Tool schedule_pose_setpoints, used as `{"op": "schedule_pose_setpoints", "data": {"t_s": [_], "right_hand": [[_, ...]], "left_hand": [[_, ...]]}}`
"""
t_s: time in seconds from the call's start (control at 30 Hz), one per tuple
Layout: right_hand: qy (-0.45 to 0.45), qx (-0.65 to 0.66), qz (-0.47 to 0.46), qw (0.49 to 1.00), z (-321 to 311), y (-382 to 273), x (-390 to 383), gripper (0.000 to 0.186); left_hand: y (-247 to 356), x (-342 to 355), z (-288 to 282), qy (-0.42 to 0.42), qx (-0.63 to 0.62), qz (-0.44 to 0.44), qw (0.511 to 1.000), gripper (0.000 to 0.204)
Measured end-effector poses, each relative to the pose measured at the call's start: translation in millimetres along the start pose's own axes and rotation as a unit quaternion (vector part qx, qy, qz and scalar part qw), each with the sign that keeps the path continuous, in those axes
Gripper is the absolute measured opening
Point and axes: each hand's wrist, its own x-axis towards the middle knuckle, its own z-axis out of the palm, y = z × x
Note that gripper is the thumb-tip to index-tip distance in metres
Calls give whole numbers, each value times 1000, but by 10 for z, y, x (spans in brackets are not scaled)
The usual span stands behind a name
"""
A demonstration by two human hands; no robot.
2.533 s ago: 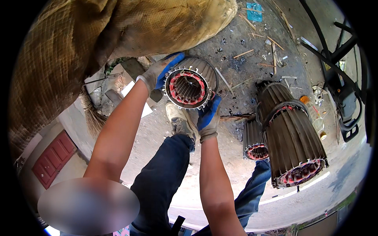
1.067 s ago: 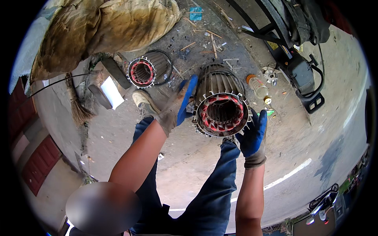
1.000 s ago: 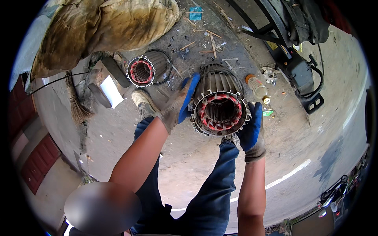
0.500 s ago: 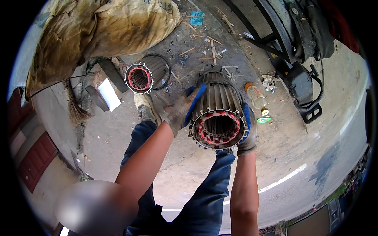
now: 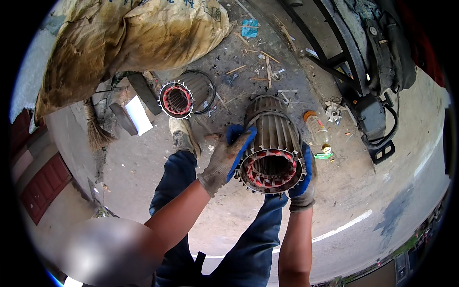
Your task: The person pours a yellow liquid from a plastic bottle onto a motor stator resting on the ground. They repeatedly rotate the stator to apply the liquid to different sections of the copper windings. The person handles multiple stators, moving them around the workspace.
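A finned grey motor housing (image 5: 273, 126) lies between my hands, its open round end towards me and ringed inside by red-wrapped windings (image 5: 253, 178). My left hand (image 5: 222, 158), in a grey glove with a blue palm, presses against the left side near the open end. Gloved the same way, my right hand (image 5: 306, 179) grips the right side of that end, its fingers partly hidden by the housing. Further off to the left rests a second finned motor housing (image 5: 197, 83), with red windings (image 5: 177, 99) in its mouth and a dark ring around its far part.
Wood slivers and scraps litter the far ground. A plastic bottle (image 5: 316, 128) and a green wrapper (image 5: 323, 156) lie right of the housing. A black metal frame (image 5: 342, 60) stands at the far right. Left are a stained sack (image 5: 158, 36), a straw broom (image 5: 95, 126) and a white sheet (image 5: 138, 116).
The held motor housing has come slightly nearer to me. My left hand has shifted along its side towards the open end. The whole view has moved a little.
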Motion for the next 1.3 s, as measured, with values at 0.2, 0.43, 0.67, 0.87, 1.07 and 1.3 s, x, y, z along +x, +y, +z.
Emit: {"op": "schedule_pose_setpoints", "data": {"t_s": [0.2,0.43,0.67,0.87,1.07,1.3], "right_hand": [[69,93,107,988,162,-266,-98,42],[114,191,127,967,210,-1190,121,41],[21,-139,-108,984,444,-1054,1232,58],[-77,139,-20,987,1118,-168,2491,42],[-96,-2,-22,995,1283,1144,3097,46],[-15,-75,10,997,879,-207,1852,43]], "left_hand": [[-127,-137,10,-85,0,45,995,43],[124,-459,-208,-93,53,90,990,60],[1307,88,16,-101,58,177,977,51],[1747,1584,-153,-152,-131,2,980,34],[1765,2245,114,-90,56,-105,989,45],[1773,2113,-526,-49,71,-84,993,66]]}}
